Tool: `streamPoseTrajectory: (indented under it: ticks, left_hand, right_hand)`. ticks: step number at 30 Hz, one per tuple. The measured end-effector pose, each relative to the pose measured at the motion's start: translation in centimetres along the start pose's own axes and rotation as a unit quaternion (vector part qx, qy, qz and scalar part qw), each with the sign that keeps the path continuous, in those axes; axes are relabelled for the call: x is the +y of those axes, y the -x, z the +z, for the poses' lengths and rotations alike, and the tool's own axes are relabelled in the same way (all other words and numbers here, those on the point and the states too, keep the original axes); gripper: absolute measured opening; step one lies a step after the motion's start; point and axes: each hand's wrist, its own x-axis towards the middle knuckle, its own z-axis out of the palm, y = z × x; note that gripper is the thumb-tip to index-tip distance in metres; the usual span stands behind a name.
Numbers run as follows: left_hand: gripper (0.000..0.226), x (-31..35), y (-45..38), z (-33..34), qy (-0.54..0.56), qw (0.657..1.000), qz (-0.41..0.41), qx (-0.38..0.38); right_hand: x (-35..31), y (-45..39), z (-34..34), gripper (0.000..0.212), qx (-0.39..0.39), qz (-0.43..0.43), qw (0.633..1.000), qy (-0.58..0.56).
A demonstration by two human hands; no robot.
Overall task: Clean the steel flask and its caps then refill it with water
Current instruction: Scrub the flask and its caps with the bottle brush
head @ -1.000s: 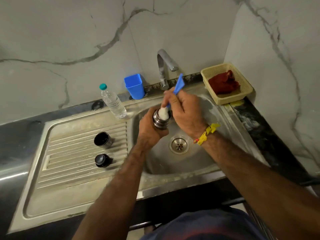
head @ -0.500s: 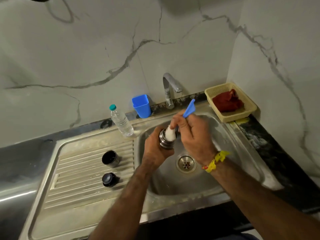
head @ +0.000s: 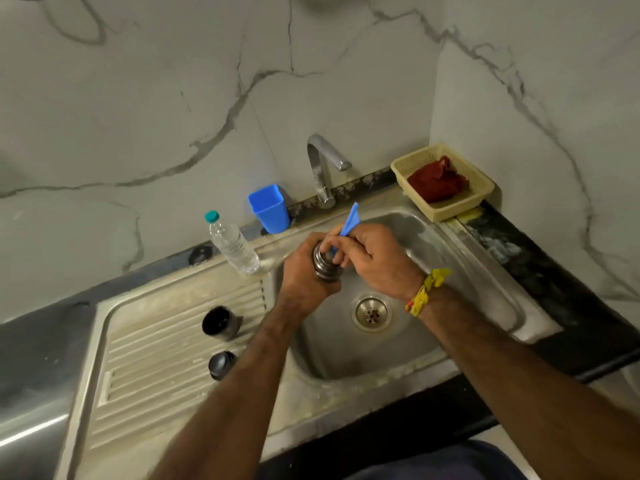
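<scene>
My left hand point(head: 304, 271) grips the steel flask point(head: 325, 266) upright over the sink basin point(head: 433, 258); only its threaded neck shows above my fingers. My right hand point(head: 375, 259) holds the blue handle of a bottle brush point(head: 350, 220), whose head is down inside the flask mouth and hidden. Two dark caps stand on the ribbed drainboard point(head: 156, 358) to the left: a larger cup-shaped cap point(head: 221, 323) and a smaller cap point(head: 221, 365) nearer me.
A steel tap point(head: 323, 168) rises behind the basin, with no water running from it. A blue cup point(head: 270, 208) and a clear water bottle point(head: 232, 244) stand at the back edge. A beige basket point(head: 478, 199) with a red cloth point(head: 438, 181) sits at the right. The drain point(head: 371, 313) lies below my hands.
The brush has gone deeper into the flask, so its white head no longer shows. My view has tilted up, and everything sits lower in frame.
</scene>
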Motion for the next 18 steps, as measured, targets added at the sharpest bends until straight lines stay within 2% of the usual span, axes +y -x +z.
streamPoseTrajectory:
  ticks: [5,8,11,12,14,16,18]
  left_hand:
    - [0.069,-1.2,-0.2,0.2,0.013,1.0,0.011,-0.007]
    - [0.073,-1.3,-0.1,-0.5,0.002,1.0,0.02,-0.018]
    - [0.073,-1.4,-0.1,-0.8,0.008,0.999,0.033,-0.023]
    - [0.073,-1.3,-0.1,-0.7,0.006,0.999,0.032,-0.029]
    - [0.071,-0.9,-0.2,-0.1,-0.015,0.999,0.033,-0.035]
    - [0.07,-0.8,-0.2,0.5,-0.017,0.999,0.023,-0.019]
    - [0.069,-0.9,-0.2,1.1,-0.011,1.0,0.012,-0.009]
  right_hand:
    - [-1.3,0.4,1.0,0.016,0.094,-0.071,0.992,0.039]
    - [-1.0,0.6,1.5,0.02,0.063,-0.011,0.998,0.017]
    - [-0.3,0.9,1.4,0.019,0.052,-0.018,0.998,0.041]
    - [-0.3,1.1,1.5,0.019,0.079,-0.011,0.996,0.032]
    - [-0.1,1.5,2.4,0.025,0.186,0.027,0.982,0.028]
    - [-0.3,1.7,3.1,0.035,0.273,0.057,0.957,0.075]
    - [-1.3,1.7,2.8,0.036,0.275,0.073,0.953,0.104]
